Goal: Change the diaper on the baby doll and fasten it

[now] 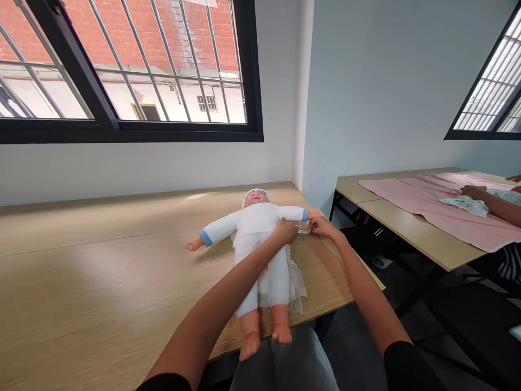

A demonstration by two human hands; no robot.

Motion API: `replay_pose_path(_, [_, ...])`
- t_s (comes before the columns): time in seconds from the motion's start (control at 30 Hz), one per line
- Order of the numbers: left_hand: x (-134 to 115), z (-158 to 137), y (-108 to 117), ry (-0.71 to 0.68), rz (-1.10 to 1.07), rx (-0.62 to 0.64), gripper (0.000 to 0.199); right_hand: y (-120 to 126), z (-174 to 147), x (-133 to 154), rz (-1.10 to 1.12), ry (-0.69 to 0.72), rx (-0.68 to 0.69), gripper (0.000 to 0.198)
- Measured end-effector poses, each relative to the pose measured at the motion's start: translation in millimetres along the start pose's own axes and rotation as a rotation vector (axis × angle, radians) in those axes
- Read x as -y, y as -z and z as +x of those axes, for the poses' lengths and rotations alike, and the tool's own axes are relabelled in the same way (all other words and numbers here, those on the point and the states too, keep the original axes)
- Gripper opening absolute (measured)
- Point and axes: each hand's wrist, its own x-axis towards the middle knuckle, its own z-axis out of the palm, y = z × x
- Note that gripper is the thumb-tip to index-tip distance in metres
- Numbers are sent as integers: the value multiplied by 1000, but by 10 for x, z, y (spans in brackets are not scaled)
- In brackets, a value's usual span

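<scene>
A baby doll [256, 220] lies on its back on the wooden table, in a white outfit with blue cuffs and a white cap. Its arms are spread and its feet reach past the table's front edge. Thin white cloth [298, 279] shows beneath its hips and legs. At the doll's side, by its hip, my left hand [286, 231] is closed at one end of a small white strip [302, 231]. My right hand [321, 226], just below the doll's hand, pinches the other end. What lies under my left fingers is partly hidden.
The wooden table [101, 282] stretches left under a barred window [163, 60]. To the right, a second table [431, 244] bears a pink cloth [411, 198], where another person's hand [474, 191] rests by a patterned white cloth [464, 205]. A dark seat [468, 320] stands below it.
</scene>
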Motion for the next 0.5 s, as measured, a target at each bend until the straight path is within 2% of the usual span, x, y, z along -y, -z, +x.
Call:
replay_pose_path(0.07, [8,41,-37,16,2,9,25,-1,-2,3,3,15,-8,19])
replay_pose_path(0.23, [28,102,-112,38,2,19,22,-11,2,-12,-4,72,-33,36])
replay_pose_path(0.5, [-11,92,-90,84,-14,-63,23,-2,-46,41,-121,32,-96,27])
